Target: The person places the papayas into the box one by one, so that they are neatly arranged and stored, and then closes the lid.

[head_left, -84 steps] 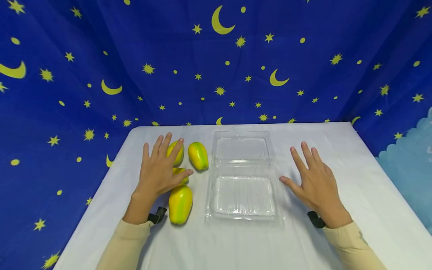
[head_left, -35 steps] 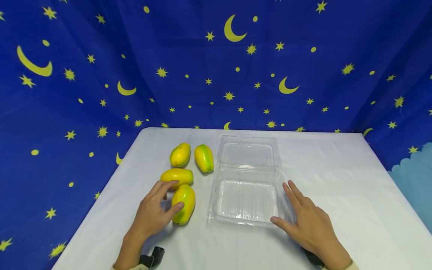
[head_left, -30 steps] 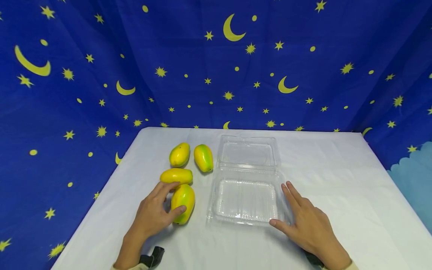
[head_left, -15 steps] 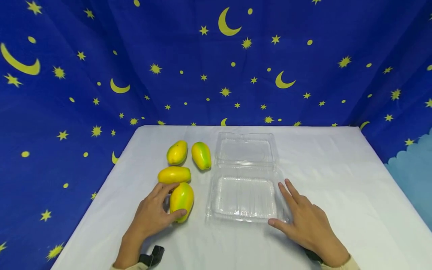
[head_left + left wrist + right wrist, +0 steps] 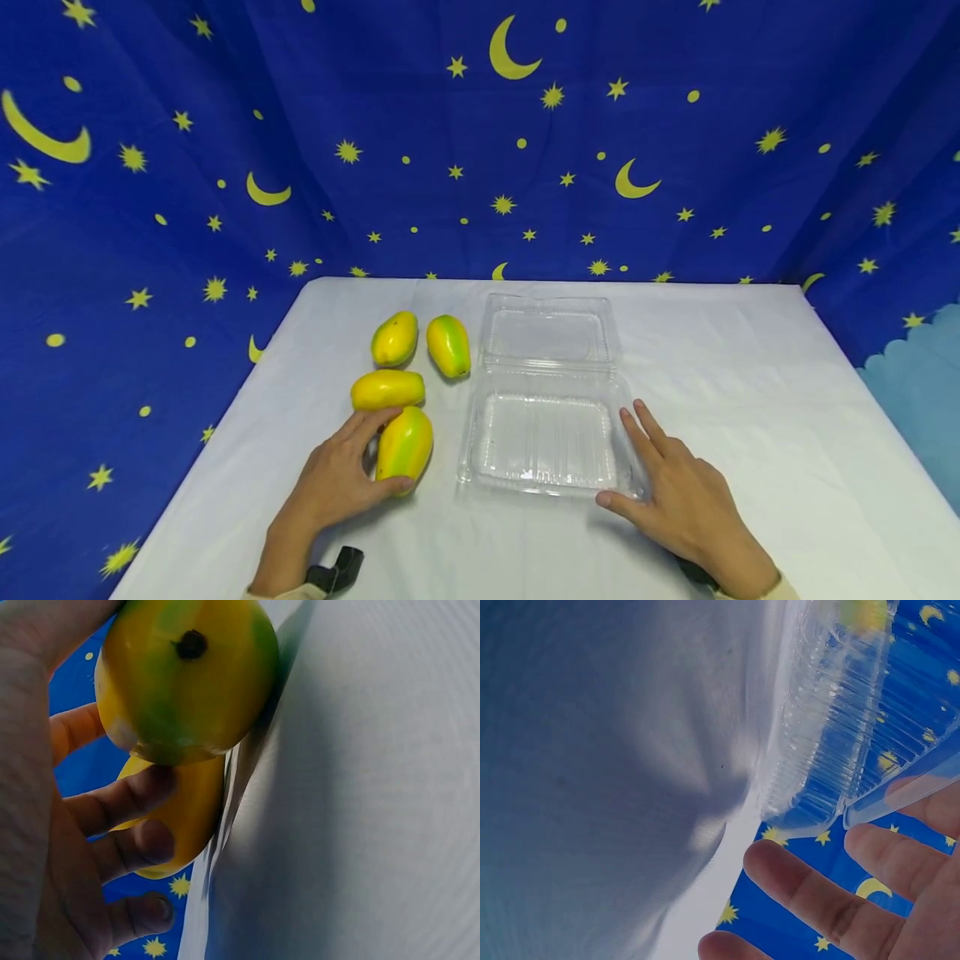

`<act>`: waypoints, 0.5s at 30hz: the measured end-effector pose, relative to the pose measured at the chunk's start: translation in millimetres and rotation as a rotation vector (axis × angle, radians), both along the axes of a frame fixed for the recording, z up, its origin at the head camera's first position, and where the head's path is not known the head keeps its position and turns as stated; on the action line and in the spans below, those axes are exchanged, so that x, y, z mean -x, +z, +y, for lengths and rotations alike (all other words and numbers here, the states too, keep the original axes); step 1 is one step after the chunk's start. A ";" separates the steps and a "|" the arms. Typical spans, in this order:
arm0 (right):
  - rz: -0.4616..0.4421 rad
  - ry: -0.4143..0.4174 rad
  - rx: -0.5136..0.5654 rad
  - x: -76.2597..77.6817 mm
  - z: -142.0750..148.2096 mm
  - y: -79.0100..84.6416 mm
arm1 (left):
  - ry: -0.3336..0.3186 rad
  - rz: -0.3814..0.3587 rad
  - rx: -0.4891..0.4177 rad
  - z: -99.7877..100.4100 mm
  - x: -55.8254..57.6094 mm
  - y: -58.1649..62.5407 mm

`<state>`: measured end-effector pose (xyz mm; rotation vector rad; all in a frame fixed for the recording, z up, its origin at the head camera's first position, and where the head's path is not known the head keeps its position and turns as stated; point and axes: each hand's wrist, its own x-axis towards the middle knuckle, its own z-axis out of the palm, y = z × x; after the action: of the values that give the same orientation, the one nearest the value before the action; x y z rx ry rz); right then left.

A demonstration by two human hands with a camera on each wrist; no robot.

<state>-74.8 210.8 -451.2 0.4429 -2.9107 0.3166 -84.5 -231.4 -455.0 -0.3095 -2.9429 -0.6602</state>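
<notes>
My left hand [image 5: 326, 479] grips the nearest yellow-green papaya [image 5: 407, 442], thumb at its near end and forefinger at its far end. The papaya lies on the white tablecloth. Up close in the left wrist view, the same papaya [image 5: 187, 690] shows a dark spot on its end, while the other fingers stay loosely bent below it. My right hand [image 5: 682, 492], fingers spread, is at the right edge of a clear plastic clamshell container [image 5: 543, 433], which stands with its lid folded back. In the right wrist view, the container's ribbed wall [image 5: 817, 735] is beside the fingertips.
Just beyond the gripped papaya lies a sideways papaya [image 5: 387, 389]. Farther back are two more, a left one [image 5: 394, 339] and a right one [image 5: 448, 346]. A blue star-and-moon curtain [image 5: 435, 125] hangs behind the table [image 5: 712, 358].
My left hand has come down from above the papayas and closed around the nearest one. The right hand has moved left and nearer, to the container's edge. The view has shifted slightly.
</notes>
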 end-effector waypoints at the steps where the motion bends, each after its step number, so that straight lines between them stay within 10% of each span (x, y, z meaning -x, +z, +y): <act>1: 0.000 -0.001 0.000 -0.2 -0.3 0.3 | -0.002 -0.009 0.000 -0.4 -0.6 0.1; 15: 0.006 0.007 -0.002 0.6 -0.8 -2.4 | -0.024 -0.080 -0.045 -3.6 1.5 -1.6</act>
<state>-75.3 210.0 -453.6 0.4535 -2.9043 0.3132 -86.0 -235.0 -456.6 -0.3214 -2.9993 -0.7578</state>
